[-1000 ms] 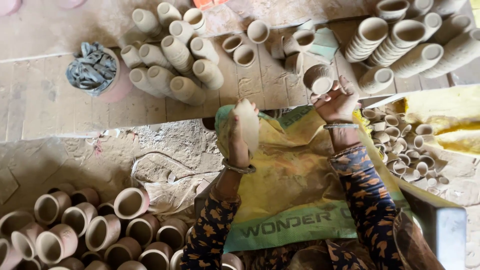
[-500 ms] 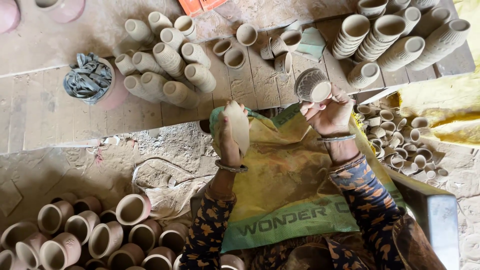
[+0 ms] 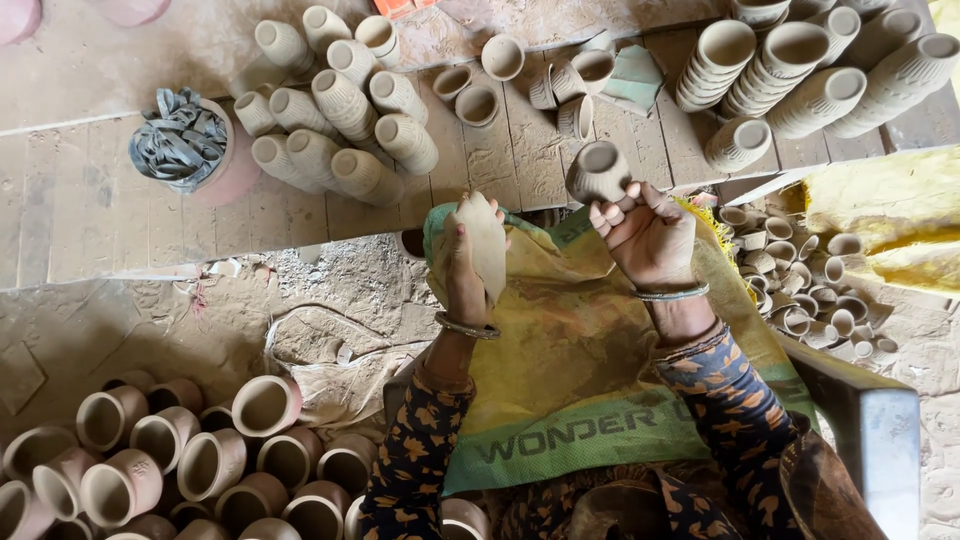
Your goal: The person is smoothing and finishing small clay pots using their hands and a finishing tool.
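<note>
While I sit with the yellow and green woven sack spread over my lap, my left hand closes around a flat, pale tan pad held upright, fingers wrapped behind it and thumb along its edge. My right hand grips a small grey-brown unfired clay cup by its base, fingers curled tight, the open mouth turned up and away from me. The cup sits above and to the right of the pad, the two apart with bare sack between them. To work this well, I judge the cup should be held lightly enough not to dent its soft wall, and the pad should meet it flat, with the cup turned steadily so no side gets missed. Down at my left knee stands a cluster of larger reddish clay cups, mouths up. On my right lies a heap of tiny clay cups beside a crumpled yellow sheet. Farther off, on the wooden plank platform, lie rows of pale ribbed clay cups on their sides, nested stacks of cups, and a pink bowl holding grey cloth strips.
</note>
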